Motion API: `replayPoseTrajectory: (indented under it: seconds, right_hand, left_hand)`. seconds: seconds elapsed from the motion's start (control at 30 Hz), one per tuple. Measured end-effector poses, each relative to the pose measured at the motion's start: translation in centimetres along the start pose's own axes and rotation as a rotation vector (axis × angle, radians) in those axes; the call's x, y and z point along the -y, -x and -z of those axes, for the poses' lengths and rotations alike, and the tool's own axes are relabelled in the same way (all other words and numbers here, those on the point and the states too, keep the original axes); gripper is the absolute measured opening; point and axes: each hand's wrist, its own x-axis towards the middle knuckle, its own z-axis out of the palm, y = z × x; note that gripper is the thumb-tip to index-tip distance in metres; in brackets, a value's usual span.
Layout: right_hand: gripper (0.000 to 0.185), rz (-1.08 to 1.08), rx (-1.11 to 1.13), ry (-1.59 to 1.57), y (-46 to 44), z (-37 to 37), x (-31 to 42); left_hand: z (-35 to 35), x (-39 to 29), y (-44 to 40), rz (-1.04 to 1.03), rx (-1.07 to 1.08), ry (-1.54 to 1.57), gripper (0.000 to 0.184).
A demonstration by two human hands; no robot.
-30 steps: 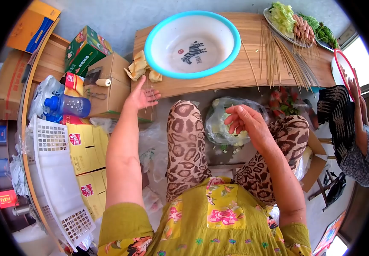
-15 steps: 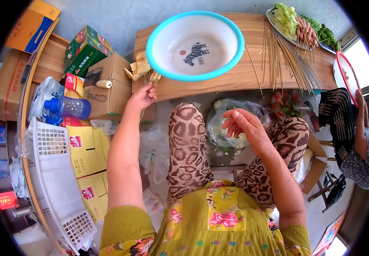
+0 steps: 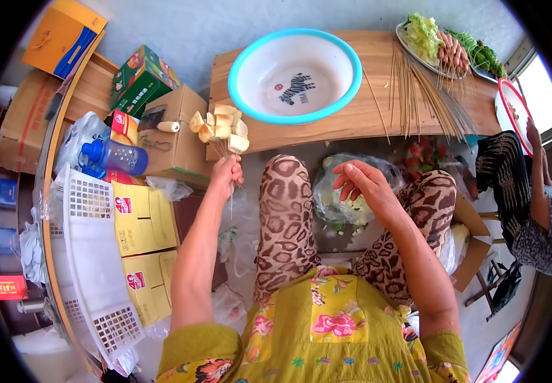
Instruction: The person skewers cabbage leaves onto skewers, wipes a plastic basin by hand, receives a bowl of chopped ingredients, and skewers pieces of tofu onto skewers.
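My right hand (image 3: 364, 186) hangs half curled and bare, in front of a clear, crumpled plastic bag of pale green pieces (image 3: 325, 191). My left hand (image 3: 226, 172) is closed round several thin pale sticks (image 3: 231, 203), their lower ends poking out beneath my fist. Above it, over the front left corner of the brown wooden table (image 3: 346, 126), fans a cluster of cream-coloured, brown-edged chunks (image 3: 223, 129) on those sticks. I judge the chunks light and soft, spongy rather than slippery, and easily torn; the sticks look stiff but slim, so their bare lengths are the place to grip. Beyond stands a wide white basin with a turquoise rim (image 3: 295, 119). A second ago my left hand was spread open near the chunks, which lay close against the basin; now it grips their sticks, and they sit nearer me. My right hand has barely shifted.
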Motion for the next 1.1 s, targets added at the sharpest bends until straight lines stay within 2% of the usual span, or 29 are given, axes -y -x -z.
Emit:
replayPoseTrajectory:
  seconds: [0.17,0.23,0.33,0.47,0.6,0.7,0.77,0.93,1.1]
  right_hand:
    - [0.031,0.021,0.001,0.094,-0.3,-0.2,-1.2]
    - [0.027,0.047,0.031,0.247,-0.3,-0.5,-1.4]
    - [0.031,-0.047,0.159,0.197,-0.6,-1.2,-1.3]
    - [0.034,-0.045,0.245,0.044,-0.4,-3.2,0.1]
    - [0.037,-0.025,0.175,-0.148,0.1,-5.9,1.7]
    - [0.031,0.102,0.071,-0.291,0.5,-6.7,2.4]
    - [0.026,0.066,0.146,-0.45,1.0,-6.0,2.8]
    - [0.019,0.065,-0.106,-0.646,2.7,-5.0,1.4]
    - [0.019,0.122,-0.24,-0.686,4.2,-4.2,0.9]
  left_hand:
    - [-1.2,1.3,4.8,-0.083,0.024,0.054,0.017]
    - [-2.2,1.4,7.2,-0.098,0.029,0.063,0.017]
    - [-4.0,1.1,10.3,-0.184,0.046,0.051,0.019]
    - [-7.7,-0.1,13.7,-0.258,0.106,0.083,0.021]
    - [-12.0,-0.7,15.0,-0.356,0.208,0.059,0.021]
    - [-14.8,0.0,15.1,-0.438,0.295,0.022,0.024]
    - [-16.8,0.3,15.8,-0.513,0.295,-0.068,0.027]
    - [-19.8,1.8,16.3,-0.512,0.364,-0.089,0.026]
    - [-21.4,2.6,16.9,-0.486,0.437,-0.1,0.025]
